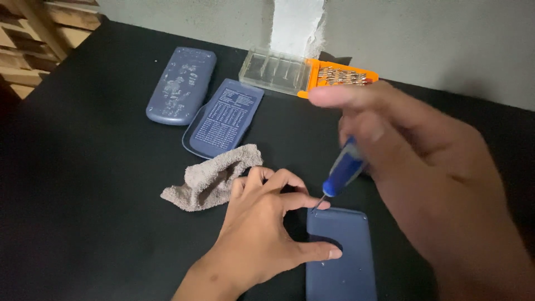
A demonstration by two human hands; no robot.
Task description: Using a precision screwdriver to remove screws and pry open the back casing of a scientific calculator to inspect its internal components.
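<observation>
Cloth (pixel 214 178), two blue covers (pixel 181 85) and bit case (pixel 309 72) lie behind.

Clear+orange bit case (pixel 308 73) at back by wall; blue cover w/ white printed label (pixel 225 118) mid-table.

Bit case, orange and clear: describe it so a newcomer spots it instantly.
Start at the grey wall behind the black table. Against its foot, below the white patch, lies a flat rectangular plastic bit case, its clear lid swung open to the left. Unlike the two blue-grey slabs nearby, it has a bright orange tray holding metal bits.
</observation>
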